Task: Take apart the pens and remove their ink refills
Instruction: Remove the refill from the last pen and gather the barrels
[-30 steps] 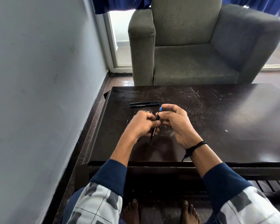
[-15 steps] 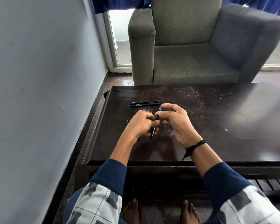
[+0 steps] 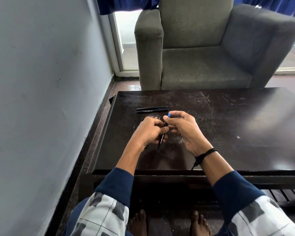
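Observation:
Over the dark table (image 3: pixel 228 126), my left hand (image 3: pixel 147 132) grips the black barrel of a pen (image 3: pixel 161 139), which points down toward me with white lettering showing. My right hand (image 3: pixel 182 128) pinches the pen's upper end, where a blue tip (image 3: pixel 169 114) sticks out above my fingers. Two more black pens (image 3: pixel 152 109) lie side by side on the table just beyond my hands. A thin dark piece (image 3: pixel 134 129) lies on the table left of my left hand; what it is I cannot tell.
A grey armchair (image 3: pixel 203 53) stands right behind the table's far edge. A pale wall (image 3: pixel 41 99) runs close along the table's left side. My bare feet (image 3: pixel 169 222) are on the floor under the near edge.
Both hands keep the same hold on the pen. My right hand's fingers have shifted slightly at the blue end; the pens on the table have not moved.

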`<action>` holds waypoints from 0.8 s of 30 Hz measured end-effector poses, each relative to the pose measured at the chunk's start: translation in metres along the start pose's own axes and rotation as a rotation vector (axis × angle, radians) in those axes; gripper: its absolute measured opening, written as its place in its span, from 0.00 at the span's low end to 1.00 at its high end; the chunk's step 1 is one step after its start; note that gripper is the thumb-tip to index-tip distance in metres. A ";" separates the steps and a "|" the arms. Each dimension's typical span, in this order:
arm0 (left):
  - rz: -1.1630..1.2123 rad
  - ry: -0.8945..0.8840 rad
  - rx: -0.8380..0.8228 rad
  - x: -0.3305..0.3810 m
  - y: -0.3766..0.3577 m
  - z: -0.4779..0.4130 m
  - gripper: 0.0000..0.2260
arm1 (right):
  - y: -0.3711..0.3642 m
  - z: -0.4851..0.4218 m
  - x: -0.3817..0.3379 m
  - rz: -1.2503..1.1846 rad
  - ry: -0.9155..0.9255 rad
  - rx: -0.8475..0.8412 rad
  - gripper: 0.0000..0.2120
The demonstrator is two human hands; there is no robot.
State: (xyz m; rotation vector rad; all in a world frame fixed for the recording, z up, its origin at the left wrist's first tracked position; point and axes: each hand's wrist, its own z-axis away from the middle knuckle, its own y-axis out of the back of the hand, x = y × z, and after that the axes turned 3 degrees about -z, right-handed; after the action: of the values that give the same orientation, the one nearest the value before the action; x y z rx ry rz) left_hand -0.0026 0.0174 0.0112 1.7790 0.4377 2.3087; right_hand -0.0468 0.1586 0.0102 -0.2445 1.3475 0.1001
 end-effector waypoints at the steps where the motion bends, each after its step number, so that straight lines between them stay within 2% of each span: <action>1: -0.001 0.001 -0.002 0.000 0.000 0.000 0.04 | -0.001 0.000 0.001 0.003 0.006 0.010 0.15; 5: -0.010 0.010 -0.014 0.000 -0.001 0.001 0.03 | 0.001 -0.001 0.001 0.026 0.021 0.025 0.13; 12: -0.005 0.013 -0.006 0.000 0.000 -0.001 0.05 | -0.001 0.002 -0.001 0.015 0.007 0.003 0.18; 24: 0.011 0.016 -0.007 -0.001 -0.001 -0.001 0.04 | -0.001 0.002 -0.004 0.007 -0.001 0.012 0.18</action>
State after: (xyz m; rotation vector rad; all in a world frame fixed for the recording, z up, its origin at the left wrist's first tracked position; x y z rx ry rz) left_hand -0.0034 0.0177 0.0100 1.7659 0.4224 2.3303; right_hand -0.0455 0.1588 0.0144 -0.2295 1.3480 0.0984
